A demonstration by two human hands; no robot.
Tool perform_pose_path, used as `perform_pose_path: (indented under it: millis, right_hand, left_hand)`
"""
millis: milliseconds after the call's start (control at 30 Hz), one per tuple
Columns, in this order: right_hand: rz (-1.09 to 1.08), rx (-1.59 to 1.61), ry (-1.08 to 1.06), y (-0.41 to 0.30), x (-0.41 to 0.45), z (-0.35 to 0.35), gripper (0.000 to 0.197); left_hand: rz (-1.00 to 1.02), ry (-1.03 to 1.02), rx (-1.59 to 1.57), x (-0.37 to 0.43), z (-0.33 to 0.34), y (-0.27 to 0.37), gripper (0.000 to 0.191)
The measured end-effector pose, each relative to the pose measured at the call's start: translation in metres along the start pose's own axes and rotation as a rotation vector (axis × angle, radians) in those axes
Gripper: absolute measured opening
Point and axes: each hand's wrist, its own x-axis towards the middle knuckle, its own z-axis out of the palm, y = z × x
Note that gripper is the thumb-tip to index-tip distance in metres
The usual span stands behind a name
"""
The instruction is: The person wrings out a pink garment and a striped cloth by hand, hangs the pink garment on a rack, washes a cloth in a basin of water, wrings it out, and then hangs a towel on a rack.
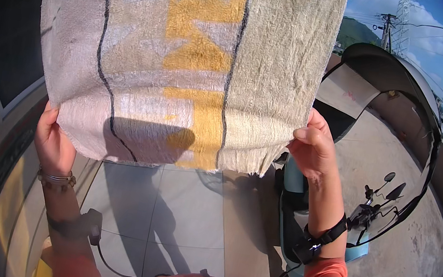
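Note:
A worn terry towel [180, 68], pale with a yellow band, dark lines and woven lettering, is spread in front of me and runs out of view at the top. My left hand [56, 141] pinches its lower left corner between thumb and fingers. At the lower right corner, my right hand [314, 146] grips the edge the same way. The lower hem sags a little between the hands and is frayed. A shadow falls across the cloth near that hem.
To the right stands a light-blue scooter [295, 179] with a dark canopy [400, 66] and mirrors. A low wall [405, 118] runs behind it. Framed window panes [17, 39] are at the left. Grey floor tiles [192, 216] lie below, with my shadow on them.

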Motion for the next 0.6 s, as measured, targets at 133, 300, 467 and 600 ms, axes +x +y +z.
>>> perform_pose_path:
  millis: [133,300,467,600]
  right_hand:
    - [-0.059,-0.067,-0.001,0.001,-0.014,0.002,0.009]
    - [-0.136,-0.366,0.23,0.006,-0.028,0.031,0.012]
    - [-0.108,-0.659,0.485,0.011,-0.073,0.073,0.044]
    - [0.164,-0.844,0.699,0.033,-0.156,0.113,0.063]
  left_hand:
    - [0.003,-0.026,-0.027,0.002,0.003,-0.008,0.042]
    - [0.123,0.035,0.506,0.001,-0.011,0.003,0.022]
    - [0.055,-0.125,0.651,-0.001,-0.015,-0.007,0.036]
    - [-0.11,-0.235,0.483,-0.003,-0.041,-0.007,0.043]
